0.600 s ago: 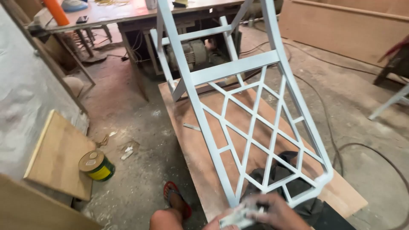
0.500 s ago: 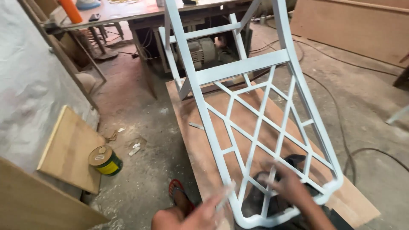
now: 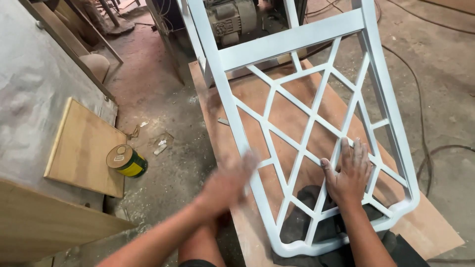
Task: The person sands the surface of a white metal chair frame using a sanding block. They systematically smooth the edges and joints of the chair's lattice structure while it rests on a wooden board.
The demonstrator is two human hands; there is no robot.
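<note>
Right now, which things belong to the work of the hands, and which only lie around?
In use:
white lattice frame
left hand, blurred, at the frame's side rail
right hand, flat on the lattice
plywood sheet under the frame

Lying about:
yellow tin
wooden board
electric motor

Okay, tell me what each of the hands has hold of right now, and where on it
The right hand lies flat on the lattice bars of the white chair frame. The left hand is blurred at the frame's left rail; whether it holds anything cannot be told.

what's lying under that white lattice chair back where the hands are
Under the white lattice frame lies a brown plywood sheet on the floor, with dark cloth beneath its lower end. The right hand covers part of the lattice; the blurred left hand hides the rail there.
</note>
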